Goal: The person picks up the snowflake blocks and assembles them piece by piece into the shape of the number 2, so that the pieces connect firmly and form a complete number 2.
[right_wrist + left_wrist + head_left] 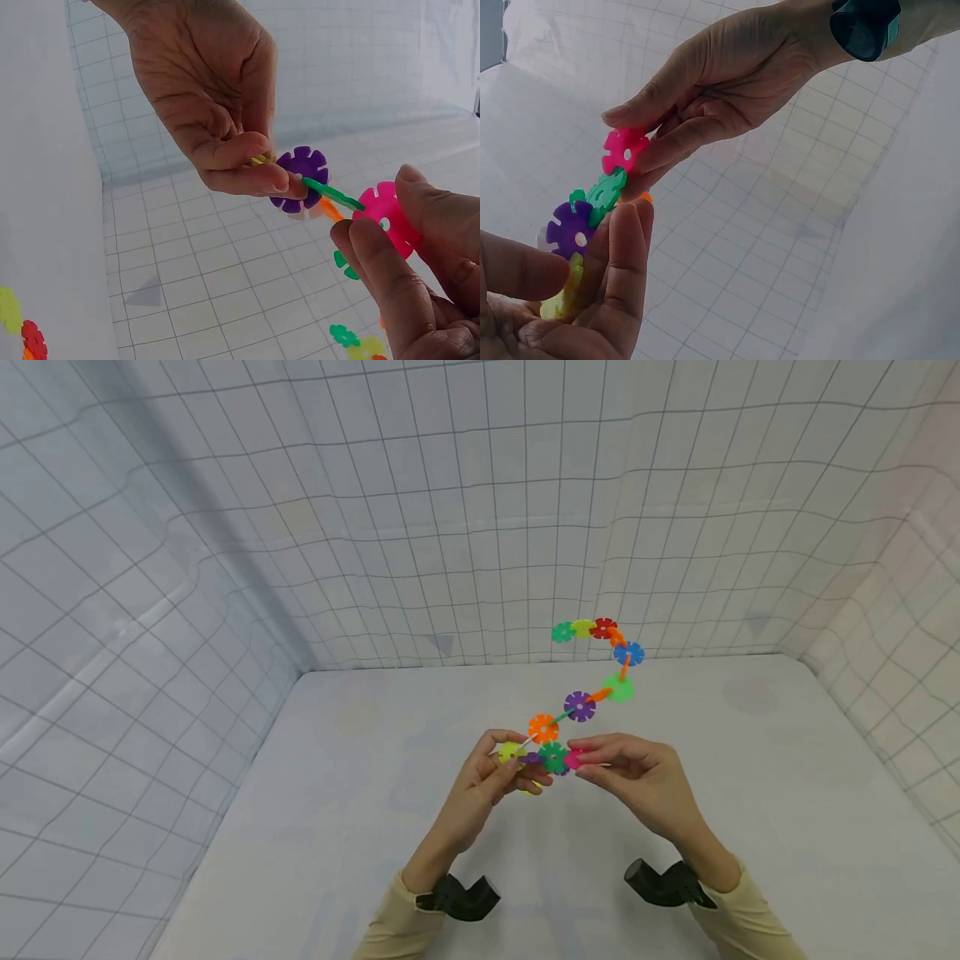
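Note:
My left hand [480,789] pinches a yellow notched snowflake disc [512,754] between thumb and fingers. In the left wrist view a purple disc [570,229] slots into it, followed by a green disc [604,196]. My right hand [648,772] pinches a pink disc [388,214], which meets the green disc's edge; fingers hide part of that contact. From the yellow disc, a chain of linked discs runs away past an orange disc [543,727] and a purple one, curving round a blue disc [628,653] to a green end disc [562,632].
Below both hands is a white table surface [360,827]. Pale walls with a dark grid [465,527] rise behind and at the sides. Each wrist carries a black camera mount, one being the left mount [467,898]. More yellow and red discs [34,339] show at the right wrist view's lower edge.

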Demonstrator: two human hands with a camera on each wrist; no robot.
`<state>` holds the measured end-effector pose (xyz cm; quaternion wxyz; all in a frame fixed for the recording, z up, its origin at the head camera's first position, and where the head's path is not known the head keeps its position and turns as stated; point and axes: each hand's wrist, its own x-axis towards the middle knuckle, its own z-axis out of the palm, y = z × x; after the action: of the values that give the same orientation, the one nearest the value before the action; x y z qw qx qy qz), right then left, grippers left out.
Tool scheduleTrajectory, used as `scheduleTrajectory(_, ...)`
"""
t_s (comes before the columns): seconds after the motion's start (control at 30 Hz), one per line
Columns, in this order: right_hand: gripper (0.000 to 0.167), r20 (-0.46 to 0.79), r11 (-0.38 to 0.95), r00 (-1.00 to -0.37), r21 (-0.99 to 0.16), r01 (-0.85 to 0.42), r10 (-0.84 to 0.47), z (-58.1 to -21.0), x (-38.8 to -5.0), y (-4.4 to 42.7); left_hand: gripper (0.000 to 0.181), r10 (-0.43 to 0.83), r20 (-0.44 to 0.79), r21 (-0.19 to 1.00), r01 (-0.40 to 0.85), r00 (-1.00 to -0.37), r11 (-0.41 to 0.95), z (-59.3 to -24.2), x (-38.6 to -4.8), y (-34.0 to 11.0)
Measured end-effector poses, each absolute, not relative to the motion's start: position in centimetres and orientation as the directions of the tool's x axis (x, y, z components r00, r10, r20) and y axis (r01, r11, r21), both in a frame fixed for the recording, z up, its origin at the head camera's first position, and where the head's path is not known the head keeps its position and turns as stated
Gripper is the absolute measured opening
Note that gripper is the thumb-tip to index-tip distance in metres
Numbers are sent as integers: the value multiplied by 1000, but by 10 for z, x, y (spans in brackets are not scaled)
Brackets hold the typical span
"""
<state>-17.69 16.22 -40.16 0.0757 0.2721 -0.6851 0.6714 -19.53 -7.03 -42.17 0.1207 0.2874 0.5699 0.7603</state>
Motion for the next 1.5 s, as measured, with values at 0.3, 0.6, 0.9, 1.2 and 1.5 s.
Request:
scheduleTrajectory(0.3, 12, 480, -59, -831, -873, -484, -281, -403, -177, 159, 34, 433, 191, 946, 48, -881, -320, -421, -187, -56)
scheduleTrajectory(0.6, 14, 498, -77, -804, -861, -502, -325, -405, -178, 158, 37, 336, 253, 931, 135, -907, -338, -426, -183, -49)
scheduleTrajectory(0.9, 13, 436, -33, -845, -893, -449, -309, -403, -174, 155, 36, 262, 343, 910, 250, -902, -331, -426, -181, -47)
scheduleTrajectory(1.2, 15, 462, -13, -831, -876, -483, -309, -402, -171, 155, 40, 222, 414, 900, 361, -883, -244, -426, -178, -45)
scheduleTrajectory(1.5, 12, 457, -57, -847, -886, -460, -271, -404, -169, 148, 40, 203, 436, 894, 397, -877, -208, -424, -177, -45)
